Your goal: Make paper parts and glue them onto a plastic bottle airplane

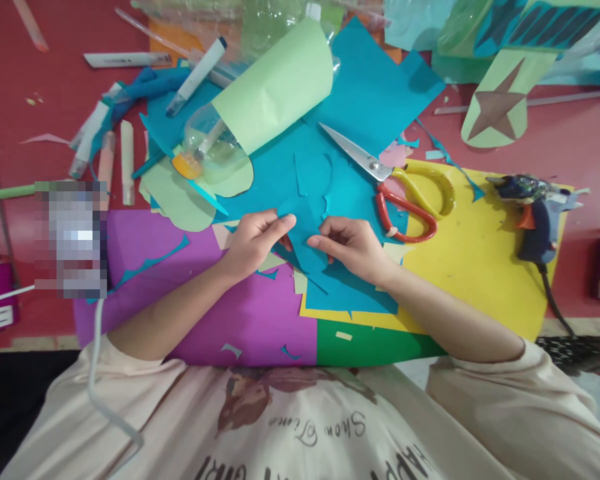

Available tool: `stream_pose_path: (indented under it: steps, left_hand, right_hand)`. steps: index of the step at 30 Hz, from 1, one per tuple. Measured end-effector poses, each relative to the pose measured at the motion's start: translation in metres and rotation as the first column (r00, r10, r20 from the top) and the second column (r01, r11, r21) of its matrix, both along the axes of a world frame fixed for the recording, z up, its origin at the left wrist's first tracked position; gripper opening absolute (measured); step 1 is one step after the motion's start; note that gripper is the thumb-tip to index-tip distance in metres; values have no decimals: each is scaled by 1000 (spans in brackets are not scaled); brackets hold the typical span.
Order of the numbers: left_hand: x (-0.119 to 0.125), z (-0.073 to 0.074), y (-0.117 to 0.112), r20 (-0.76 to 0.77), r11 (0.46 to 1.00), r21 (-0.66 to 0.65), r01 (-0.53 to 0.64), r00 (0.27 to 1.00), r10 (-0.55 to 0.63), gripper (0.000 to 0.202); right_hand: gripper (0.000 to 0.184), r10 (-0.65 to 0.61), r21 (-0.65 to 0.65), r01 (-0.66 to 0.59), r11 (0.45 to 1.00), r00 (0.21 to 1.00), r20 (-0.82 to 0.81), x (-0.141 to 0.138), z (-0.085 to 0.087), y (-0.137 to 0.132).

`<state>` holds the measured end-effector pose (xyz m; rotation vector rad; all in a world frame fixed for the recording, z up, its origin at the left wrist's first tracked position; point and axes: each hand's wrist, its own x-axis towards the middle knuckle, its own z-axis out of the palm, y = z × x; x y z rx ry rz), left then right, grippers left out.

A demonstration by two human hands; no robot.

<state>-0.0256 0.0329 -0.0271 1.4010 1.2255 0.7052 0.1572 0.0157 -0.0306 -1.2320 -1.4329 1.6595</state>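
My left hand (pixel 254 241) and my right hand (pixel 353 245) both pinch a small cut piece of teal paper (pixel 305 230) between thumb and fingers, one on each side of it. The piece is held just above larger teal sheets (pixel 370 100) lying on yellow paper (pixel 480 260) and purple paper (pixel 150 247). Scissors (pixel 405 193) with yellow and red handles lie just beyond my right hand, blades pointing up-left.
A blue glue gun (pixel 535 213) rests at the right on the yellow sheet, cord trailing down. A clear plastic bottle (pixel 213 147) under curled light green paper (pixel 275 87), markers (pixel 197 77), glue sticks (pixel 127 160) and paper scraps crowd the red floor beyond.
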Motion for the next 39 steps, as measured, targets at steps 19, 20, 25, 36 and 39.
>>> stream_pose_path:
  steps: [19, 20, 25, 36, 39]
  left_hand:
    - [-4, -7, 1, -90, 980, 67, 188, 979, -182, 41]
    - [-4, -8, 1, -127, 978, 77, 196, 974, -185, 41]
    - [-4, -8, 1, -136, 977, 65, 204, 971, -194, 38]
    - [-5, -5, 1, -120, 974, 56, 218, 970, -210, 36]
    - [-5, -5, 1, -149, 969, 45, 241, 961, -232, 36]
  right_hand:
    - [53, -7, 79, 11, 997, 999, -44, 4, 8, 3]
    - [53, -14, 81, 18, 997, 999, -45, 3, 8, 3]
    - [52, 11, 51, -9, 999, 999, -35, 3, 7, 1]
    - [48, 68, -54, -71, 996, 997, -45, 4, 7, 3]
    - [48, 27, -68, -31, 997, 998, -61, 3, 8, 3]
